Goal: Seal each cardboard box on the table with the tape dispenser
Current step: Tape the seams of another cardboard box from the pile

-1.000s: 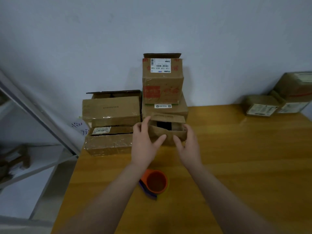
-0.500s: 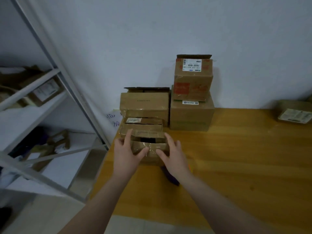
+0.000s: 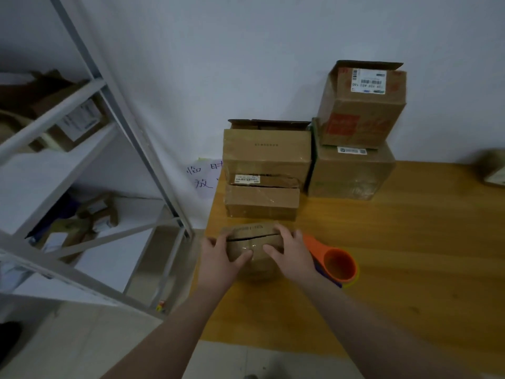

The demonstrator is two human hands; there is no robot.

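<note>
A small cardboard box (image 3: 252, 254) is held against the wooden table (image 3: 410, 269), close to its left edge and about midway between the far and near edges. Its left end is gripped by the left hand (image 3: 218, 257), with the fingers curled over the top and the thumb laid on the front face. Its right end is gripped in the same way by the right hand (image 3: 293, 254). The top flaps are folded down, and a dark slit is seen between them.

The orange tape dispenser (image 3: 337, 265) lies on the table just beside the right hand, on its right, and is touched by neither hand.

Toward the far left corner, two stacks of cardboard boxes are set against the white wall (image 3: 246, 50). In the left stack an open-topped box (image 3: 266, 153) is carried by a flatter taped box (image 3: 262, 202). In the right stack a tilted labelled box (image 3: 360, 105) is carried by a large box (image 3: 351, 173). A blurred box (image 3: 492, 169) is seen at the table's far right.

A sheet of paper (image 3: 203, 177) with handwritten characters is fixed to the wall beside the far left corner. To the left of the table, grey metal shelving (image 3: 93, 86) is loaded with further boxes, too blurred to be told apart. A pale floor (image 3: 82, 340) is seen below.
</note>
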